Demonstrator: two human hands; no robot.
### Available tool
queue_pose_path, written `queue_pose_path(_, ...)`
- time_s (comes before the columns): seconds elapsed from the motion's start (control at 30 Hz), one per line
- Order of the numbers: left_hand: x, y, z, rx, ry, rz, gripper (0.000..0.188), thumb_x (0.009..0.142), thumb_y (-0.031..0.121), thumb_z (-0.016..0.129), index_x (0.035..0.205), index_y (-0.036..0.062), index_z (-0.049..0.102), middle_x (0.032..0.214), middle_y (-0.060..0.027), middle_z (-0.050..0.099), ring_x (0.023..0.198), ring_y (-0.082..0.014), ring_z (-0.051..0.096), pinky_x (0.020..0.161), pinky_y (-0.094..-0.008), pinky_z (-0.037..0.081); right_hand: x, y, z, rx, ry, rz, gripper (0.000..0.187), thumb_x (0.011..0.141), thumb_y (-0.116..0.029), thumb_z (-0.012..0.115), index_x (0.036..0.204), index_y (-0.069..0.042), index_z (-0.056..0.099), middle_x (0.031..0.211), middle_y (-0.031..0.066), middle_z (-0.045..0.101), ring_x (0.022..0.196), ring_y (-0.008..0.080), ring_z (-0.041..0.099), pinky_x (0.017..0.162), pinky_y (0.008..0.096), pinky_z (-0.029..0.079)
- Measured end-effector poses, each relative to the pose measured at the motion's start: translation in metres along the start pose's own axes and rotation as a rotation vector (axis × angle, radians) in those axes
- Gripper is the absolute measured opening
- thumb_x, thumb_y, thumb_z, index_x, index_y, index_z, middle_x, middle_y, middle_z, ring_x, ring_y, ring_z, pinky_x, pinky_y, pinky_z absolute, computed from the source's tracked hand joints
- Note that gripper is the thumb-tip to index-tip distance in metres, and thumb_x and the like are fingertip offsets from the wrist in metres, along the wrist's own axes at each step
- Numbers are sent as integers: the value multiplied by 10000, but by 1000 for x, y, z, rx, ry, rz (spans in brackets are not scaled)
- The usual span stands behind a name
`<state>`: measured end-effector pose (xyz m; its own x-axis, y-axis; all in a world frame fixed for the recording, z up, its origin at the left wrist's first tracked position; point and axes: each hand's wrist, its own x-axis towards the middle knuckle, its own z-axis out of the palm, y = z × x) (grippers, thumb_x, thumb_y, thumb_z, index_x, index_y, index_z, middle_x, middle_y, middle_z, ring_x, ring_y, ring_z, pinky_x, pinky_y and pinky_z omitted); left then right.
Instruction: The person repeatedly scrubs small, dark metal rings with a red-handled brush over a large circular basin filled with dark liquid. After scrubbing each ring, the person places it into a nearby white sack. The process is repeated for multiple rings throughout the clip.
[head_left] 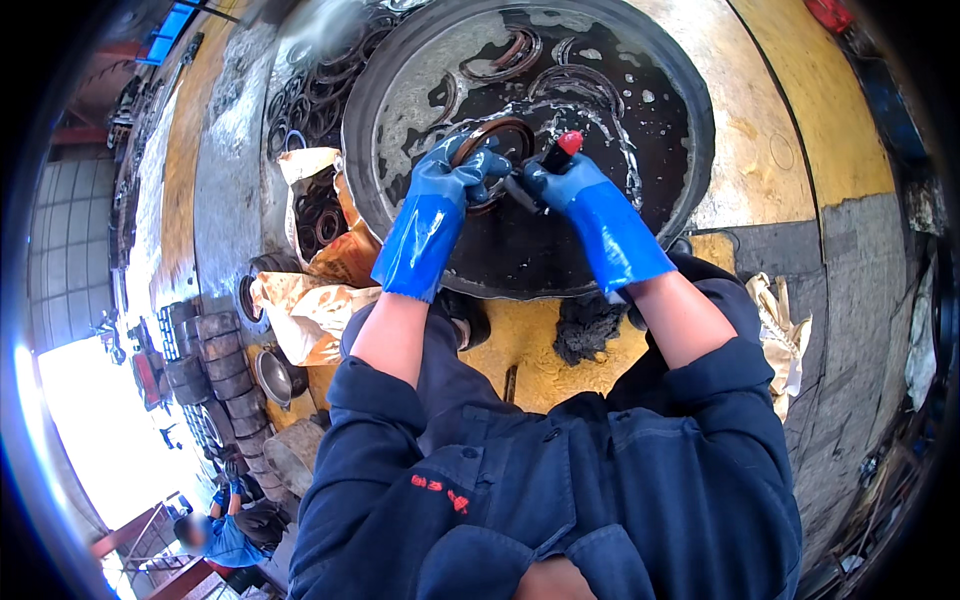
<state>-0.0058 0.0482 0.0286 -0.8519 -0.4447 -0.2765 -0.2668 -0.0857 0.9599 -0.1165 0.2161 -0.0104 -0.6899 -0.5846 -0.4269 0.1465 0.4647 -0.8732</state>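
Both my hands wear long blue rubber gloves over a wide black basin (362,130) of dark, foamy water. My left hand (445,175) grips a brown ring (477,139), which stands tilted above the water. Closed around a black-handled tool with a red end (569,143), my right hand (578,187) is just right of the ring. The tool's working end points toward the ring and is too dark to make out. More rings (575,82) lie partly in the water at the basin's far side.
Left of the basin are a heap of dark rings (318,100) and an open sack (345,250) with rings inside. Stacked dark cylinders (225,365) and a metal bowl (273,378) stand farther left. A black rag (588,325) lies between my feet. Another person (235,535) sits at lower left.
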Motion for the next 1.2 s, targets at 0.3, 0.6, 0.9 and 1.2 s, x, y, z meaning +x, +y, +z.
queue_pose_path(0.3,19,-25,-8,-186,202,25,246,958,122,646,1180,18,671,939,-94,763,560,-86,541,507,-206,407,11,26,0,442,-168,-93,334,891,-318,757,1102,-58,747,994,70,750,884,177,685,814,324,536)
queue_pose_path(0.6,20,-23,-30,-382,240,10,265,943,103,656,1197,31,667,936,-108,765,531,-91,545,484,-211,395,10,12,-31,1,172,-152,317,907,-340,718,1122,-107,727,986,122,753,920,242,728,845,363,551)
queue_pose_path(0.9,19,-14,-18,-369,231,-10,275,938,102,661,1204,33,664,935,-109,766,537,-90,552,483,-209,394,-1,-13,-27,42,217,-222,260,934,-258,684,1138,-102,724,986,87,754,890,199,716,845,330,545)
queue_pose_path(1.2,22,-17,-21,-431,213,20,293,940,109,658,1225,41,658,963,-113,766,563,-93,582,489,-207,395,19,34,18,491,-22,-9,289,852,-272,758,1044,-56,747,916,90,742,830,170,696,771,328,547)
